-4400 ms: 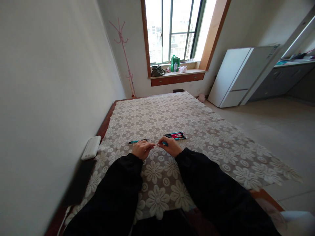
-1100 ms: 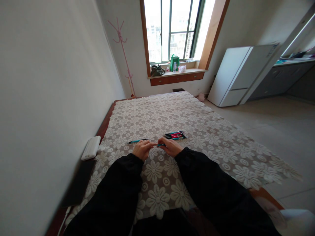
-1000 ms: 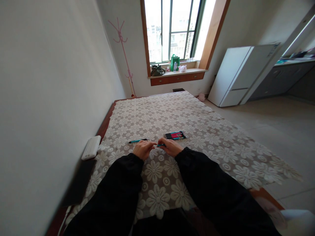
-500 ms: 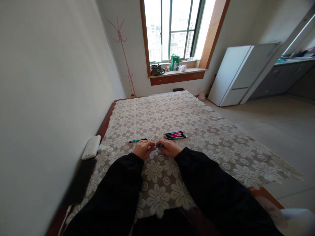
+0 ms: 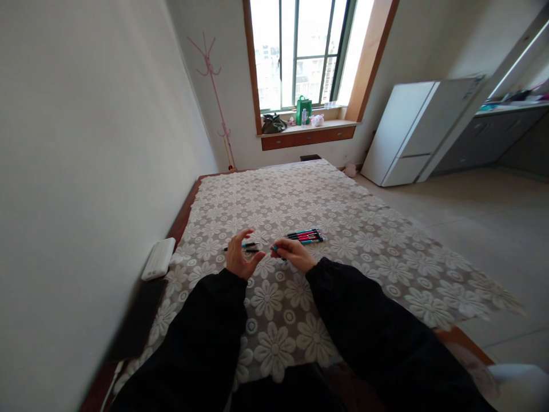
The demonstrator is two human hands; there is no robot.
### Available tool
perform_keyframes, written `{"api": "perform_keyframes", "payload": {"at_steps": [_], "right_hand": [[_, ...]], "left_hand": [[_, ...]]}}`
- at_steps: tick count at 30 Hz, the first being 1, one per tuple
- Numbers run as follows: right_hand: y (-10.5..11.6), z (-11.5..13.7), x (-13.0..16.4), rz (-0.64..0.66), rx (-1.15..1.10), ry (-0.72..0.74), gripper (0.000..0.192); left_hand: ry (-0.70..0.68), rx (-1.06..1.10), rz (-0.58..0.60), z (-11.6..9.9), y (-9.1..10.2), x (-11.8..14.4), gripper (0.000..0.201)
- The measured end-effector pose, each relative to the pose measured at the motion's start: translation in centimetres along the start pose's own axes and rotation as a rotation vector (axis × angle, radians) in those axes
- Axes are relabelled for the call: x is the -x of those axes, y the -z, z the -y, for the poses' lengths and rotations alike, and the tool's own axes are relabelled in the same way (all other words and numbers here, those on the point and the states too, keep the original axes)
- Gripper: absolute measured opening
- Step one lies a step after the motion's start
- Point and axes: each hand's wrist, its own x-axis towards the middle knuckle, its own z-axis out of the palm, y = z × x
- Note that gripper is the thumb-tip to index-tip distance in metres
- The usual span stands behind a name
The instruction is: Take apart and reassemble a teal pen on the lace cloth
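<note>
My left hand (image 5: 240,256) is open, thumb and fingers spread apart with nothing between them. Behind it on the tablecloth (image 5: 268,343) lies a blue-and-black pen (image 5: 250,245), partly covered by the fingers. A small dark piece (image 5: 253,250) shows just beside that pen; its exact kind is unclear. My right hand (image 5: 294,253) is closed on a blue pen part (image 5: 274,248), and a thin pale rod (image 5: 265,241) sticks out of it toward the upper left. Just beyond the right hand, several blue, red and black pens (image 5: 306,235) lie side by side.
A white power bank-like box (image 5: 158,258) and a dark flat object (image 5: 139,320) with a white cable lie along the left wall. Past the table's far end stand a pink coat rack (image 5: 217,97) and a window sill with bags. A white fridge (image 5: 403,131) stands right.
My left hand has come away from the right one, moving left and opening. A thin rod now shows at the right hand, and a dark piece now lies by the loose pen.
</note>
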Motion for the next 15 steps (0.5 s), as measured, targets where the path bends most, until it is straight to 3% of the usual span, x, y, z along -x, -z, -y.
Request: {"api": "perform_keyframes", "payload": {"at_steps": [4,7,11,15], "right_hand": [[0.0,1.1,0.0,0.002,-0.173,0.04,0.035],[-0.1,1.4,0.0,-0.017,-0.218,0.058,0.032],[-0.4,1.1,-0.1,-0.072,-0.269,0.051,0.03],[-0.6,1.4,0.0,-0.052,-0.216,0.02,0.03]], "left_hand": [[0.031,0.053,0.055,0.0,-0.2,0.1,0.04],[0.0,0.078,0.2,-0.2,-0.5,0.2,0.019],[-0.035,0.163,0.368,-0.5,-1.0,0.5,0.022],[0.037,0.28,0.414,-0.5,-1.5,0.9,0.026]]}}
